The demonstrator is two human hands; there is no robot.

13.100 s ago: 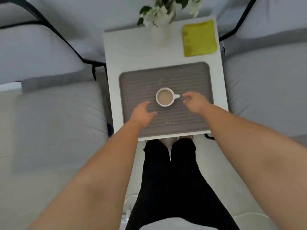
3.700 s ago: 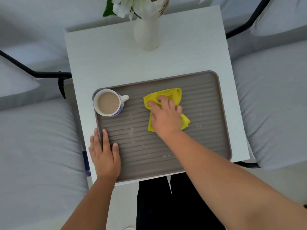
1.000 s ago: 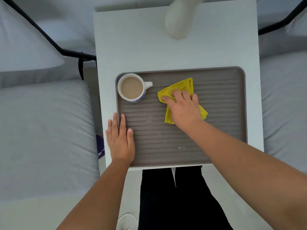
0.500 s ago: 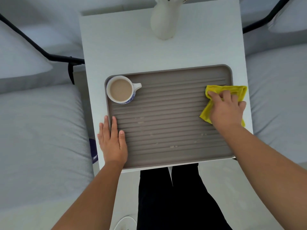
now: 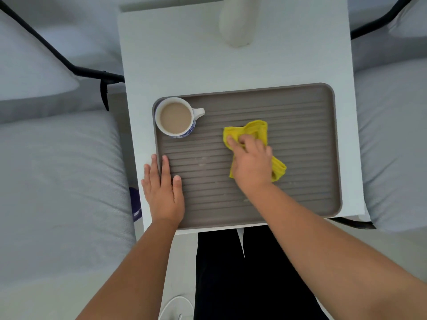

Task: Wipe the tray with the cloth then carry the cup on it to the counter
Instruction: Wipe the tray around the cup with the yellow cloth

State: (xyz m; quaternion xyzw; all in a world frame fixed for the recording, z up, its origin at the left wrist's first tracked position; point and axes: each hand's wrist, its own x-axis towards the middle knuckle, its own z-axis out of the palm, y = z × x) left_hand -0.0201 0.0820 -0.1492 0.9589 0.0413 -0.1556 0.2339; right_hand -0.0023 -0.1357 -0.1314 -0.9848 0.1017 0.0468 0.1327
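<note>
Tray (image 5: 305, 144), a grey-brown ribbed rectangle, lies on the white table (image 5: 184, 61) with its long axis running from 9 to 3 o'clock; its ribs follow the same direction. Near the tray's centre, a crumpled yellow cloth (image 5: 251, 132) is pressed flat under the right hand (image 5: 253, 165). The cloth shows beyond the fingertips toward 12 o'clock and beside the palm toward 4 o'clock. The right hand lies palm down, fingers slightly curled and bearing on the cloth rather than pinching it; its forearm enters from 5 o'clock. The left hand (image 5: 163, 190) rests flat and open, holding nothing, over the tray's rim at 8 o'clock, fingers together pointing to 12 o'clock, with the outer fingers on the table. The cup (image 5: 176, 117), white with a blue pattern on its side, stands upright in the tray's corner at 10 o'clock, filled with a pale brown drink, its handle pointing to 3 o'clock; it is well apart from the cloth. Pale specks dot the ribs between the two hands. A white vase (image 5: 238, 24) stands on the table at 12 o'clock. Grey cushions (image 5: 57, 181) flank the table on both sides.
</note>
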